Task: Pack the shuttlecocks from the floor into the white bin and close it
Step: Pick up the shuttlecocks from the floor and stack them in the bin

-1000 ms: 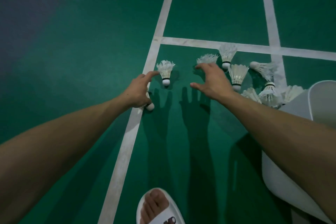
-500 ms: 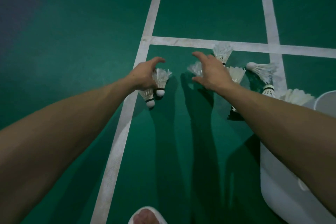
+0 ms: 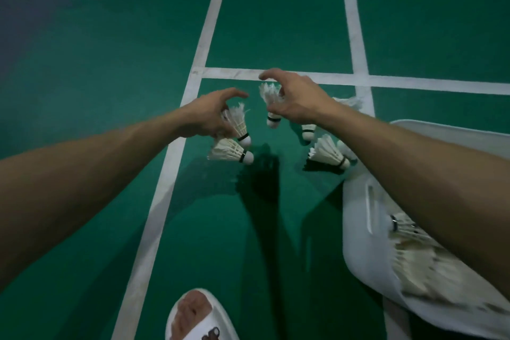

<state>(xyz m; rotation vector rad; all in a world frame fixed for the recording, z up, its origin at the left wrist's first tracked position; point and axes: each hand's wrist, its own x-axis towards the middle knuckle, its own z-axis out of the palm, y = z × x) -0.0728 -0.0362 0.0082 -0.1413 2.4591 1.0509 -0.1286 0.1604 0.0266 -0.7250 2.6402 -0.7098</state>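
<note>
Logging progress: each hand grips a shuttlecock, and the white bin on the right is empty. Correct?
No. The head view shows the white bin already holds shuttlecocks. The left hand and right hand do each grip one.

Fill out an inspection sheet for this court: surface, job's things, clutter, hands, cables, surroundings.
Surface: green court floor with white lines, dimly lit.
Job's things: a loose shuttlecock lies on its side on the floor beside the white bin. More lie partly hidden behind the right wrist. The bin is open, with packed shuttlecocks inside.
Clutter: nothing seen.
Hands: the left hand grips two shuttlecocks. The right hand grips a feathered shuttlecock, cork end down.
Cables: nothing seen.
Surroundings: a foot in a white slipper at the bottom edge.
</note>
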